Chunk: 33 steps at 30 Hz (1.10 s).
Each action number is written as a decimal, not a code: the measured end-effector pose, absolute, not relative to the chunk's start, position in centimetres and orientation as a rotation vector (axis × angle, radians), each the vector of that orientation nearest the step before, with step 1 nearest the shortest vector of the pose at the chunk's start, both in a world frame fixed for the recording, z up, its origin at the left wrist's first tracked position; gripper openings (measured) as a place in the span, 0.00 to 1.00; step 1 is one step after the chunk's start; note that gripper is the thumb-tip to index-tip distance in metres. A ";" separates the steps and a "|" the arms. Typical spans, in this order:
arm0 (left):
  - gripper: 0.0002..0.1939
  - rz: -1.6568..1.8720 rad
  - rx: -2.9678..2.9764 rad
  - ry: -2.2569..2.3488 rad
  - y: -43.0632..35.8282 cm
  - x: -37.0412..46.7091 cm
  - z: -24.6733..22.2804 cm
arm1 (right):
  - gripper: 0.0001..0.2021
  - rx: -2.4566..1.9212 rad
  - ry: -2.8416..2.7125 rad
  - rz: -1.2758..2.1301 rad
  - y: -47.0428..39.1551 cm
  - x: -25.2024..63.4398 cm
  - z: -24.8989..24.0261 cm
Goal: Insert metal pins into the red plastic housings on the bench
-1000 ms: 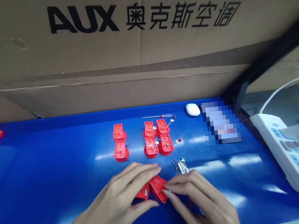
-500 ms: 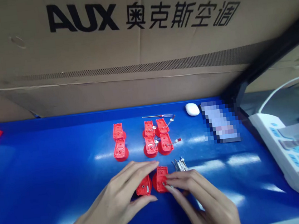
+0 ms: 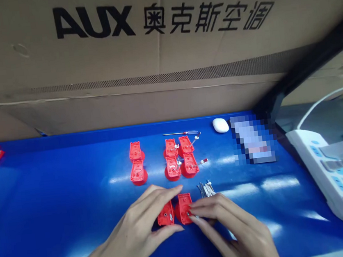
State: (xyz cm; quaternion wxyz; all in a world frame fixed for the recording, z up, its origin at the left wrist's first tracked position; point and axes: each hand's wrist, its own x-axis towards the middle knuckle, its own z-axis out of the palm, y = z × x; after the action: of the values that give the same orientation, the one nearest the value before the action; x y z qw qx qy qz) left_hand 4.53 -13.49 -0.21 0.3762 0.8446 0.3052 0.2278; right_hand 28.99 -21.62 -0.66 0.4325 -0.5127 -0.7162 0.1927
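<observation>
Two red plastic housings with round bases are side by side near the front of the blue table. My left hand (image 3: 145, 220) curves round the left red housing (image 3: 165, 215), fingers behind it and thumb in front. My right hand (image 3: 232, 224) is at the right red housing (image 3: 184, 203), thumb and forefinger pinched on a small metal piece (image 3: 196, 216) over its lower right part. The fingertips hide most of that piece, so its kind cannot be made out. Just beyond my right hand lies a small pile of metal and white parts (image 3: 207, 188).
Several more red housings (image 3: 138, 171) stand in two rows farther back, some with thin rods sticking out. Behind them are a screwdriver (image 3: 187, 133), a white case (image 3: 220, 125) and a blurred-out phone (image 3: 253, 139). A power strip (image 3: 327, 168) is at right; a cardboard box (image 3: 162, 104) walls the back.
Both hands hold nearly the same pose. The two near housings appear slightly lower in the picture, and the right fingers have shifted a little at the right housing.
</observation>
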 end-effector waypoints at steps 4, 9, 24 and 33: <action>0.39 0.644 2.162 0.773 -13.7 4.8 -0.4 | 0.07 -1.277 -1.775 0.461 -21.6 28.6 -0.6; 0.37 0.703 2.149 0.777 -13.8 5.1 -0.6 | 0.07 -1.273 -1.769 0.469 -21.5 28.5 -0.8; 0.33 0.681 2.078 0.858 -14.2 5.5 -0.4 | 0.12 -1.346 -1.628 0.818 -21.4 28.4 -0.3; 0.34 0.771 2.166 0.804 -14.1 5.9 -0.5 | 0.12 -1.364 -1.598 0.683 -21.9 27.9 -1.0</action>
State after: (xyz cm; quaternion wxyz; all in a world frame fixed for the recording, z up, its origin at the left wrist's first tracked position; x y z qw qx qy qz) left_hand 5.90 -14.12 -0.48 0.3455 0.8346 0.3098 0.2969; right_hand 27.85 -21.89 -1.03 0.4494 -0.5516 -0.6461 0.2763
